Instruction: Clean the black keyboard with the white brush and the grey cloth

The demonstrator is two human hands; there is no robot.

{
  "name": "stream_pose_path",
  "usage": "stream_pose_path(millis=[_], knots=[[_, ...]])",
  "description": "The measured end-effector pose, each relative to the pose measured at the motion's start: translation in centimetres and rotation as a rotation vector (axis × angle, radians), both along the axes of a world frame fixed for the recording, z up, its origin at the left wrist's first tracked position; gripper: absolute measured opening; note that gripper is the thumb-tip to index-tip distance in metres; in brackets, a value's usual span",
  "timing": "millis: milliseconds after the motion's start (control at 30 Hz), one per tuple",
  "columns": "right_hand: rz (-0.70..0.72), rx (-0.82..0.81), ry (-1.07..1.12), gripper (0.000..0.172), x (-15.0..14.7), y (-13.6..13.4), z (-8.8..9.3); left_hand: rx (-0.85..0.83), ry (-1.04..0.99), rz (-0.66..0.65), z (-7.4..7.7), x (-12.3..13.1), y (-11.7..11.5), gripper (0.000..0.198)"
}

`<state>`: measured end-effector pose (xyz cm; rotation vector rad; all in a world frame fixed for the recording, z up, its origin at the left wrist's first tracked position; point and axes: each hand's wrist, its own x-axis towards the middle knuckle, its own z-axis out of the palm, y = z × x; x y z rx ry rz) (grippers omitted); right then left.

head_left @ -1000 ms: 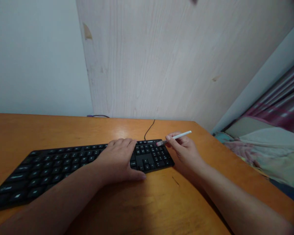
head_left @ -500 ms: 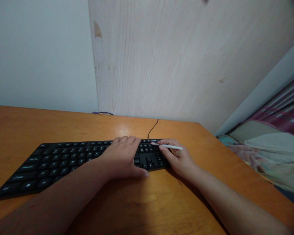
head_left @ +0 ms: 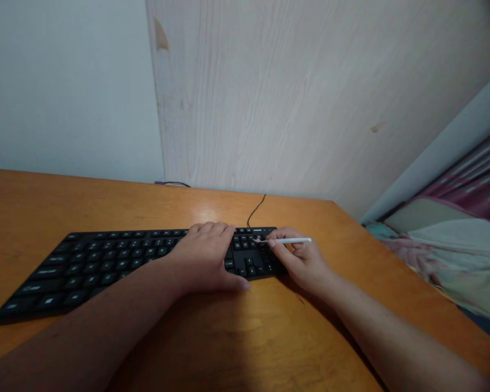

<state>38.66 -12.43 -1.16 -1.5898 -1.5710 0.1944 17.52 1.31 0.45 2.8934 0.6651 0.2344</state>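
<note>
A black keyboard point(head_left: 106, 256) lies across the wooden desk, its number-pad end between my hands. My left hand point(head_left: 206, 261) rests palm down over its middle keys, fingers stretched out and thumb pointing right along the front edge. Between thumb and fingers, my right hand point(head_left: 298, 258) pinches a small brush with a slim white handle point(head_left: 292, 240). The brush's pinkish tip points left and touches or hovers just above the keys right of my left hand; which of the two I cannot tell.
The keyboard's thin cable point(head_left: 256, 210) runs back towards the pale wood-grain panel point(head_left: 249, 109) behind the desk point(head_left: 237, 337). Another dark cord point(head_left: 175, 183) lies at the desk's rear edge. On the right, beyond the desk, is bedding point(head_left: 457, 256) beside a purple-pink curtain point(head_left: 473, 185).
My right hand and the brush have shifted slightly to the right over the keys. My left hand stays on the keyboard. The whole view has moved a little.
</note>
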Motion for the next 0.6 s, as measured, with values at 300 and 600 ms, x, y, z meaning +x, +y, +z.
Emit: stream_pose_path(millis=[300,600], knots=[[0.106,-0.114,0.045,0.01,-0.5,-1.5,1.4,-0.002,0.019,0.001,0.1,0.0,0.0,0.106],[0.195,-0.253,0.35,0.009,-1.0,-1.8,1.1,-0.01,-0.001,-0.011,0.0,0.0,0.1,0.106]])
